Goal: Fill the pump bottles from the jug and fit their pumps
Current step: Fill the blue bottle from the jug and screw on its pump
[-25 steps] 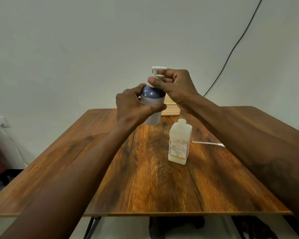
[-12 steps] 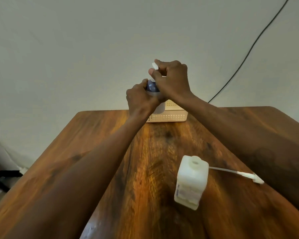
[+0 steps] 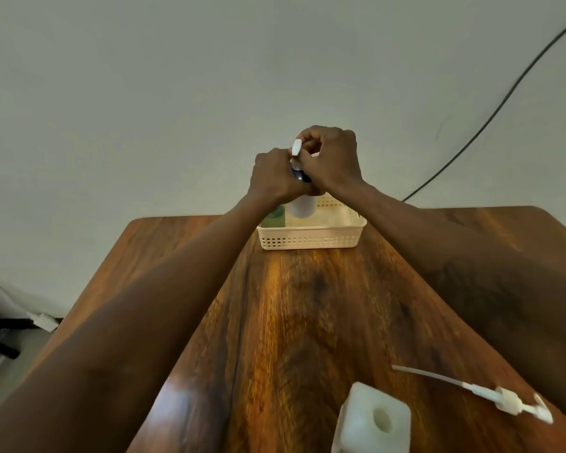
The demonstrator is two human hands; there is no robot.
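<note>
I hold a pump bottle (image 3: 303, 204) with a dark blue top and pale lower body up over the far end of the table, above a cream basket (image 3: 307, 238). My left hand (image 3: 275, 178) wraps the bottle's shoulder. My right hand (image 3: 332, 160) is closed over its white pump head (image 3: 296, 147). A white square jug (image 3: 371, 420) with an open neck stands near the front edge. A loose white pump with its long dip tube (image 3: 471, 387) lies on the table to the jug's right.
The wooden table (image 3: 291, 322) runs from me to the wall. A green bottle (image 3: 275, 217) stands in the basket's left end, partly hidden by my left wrist. A black cable (image 3: 490, 116) runs down the wall at the right.
Both hands have carried the bottle away from me to above the basket. The view has tilted down, so the jug and loose pump now sit at the bottom.
</note>
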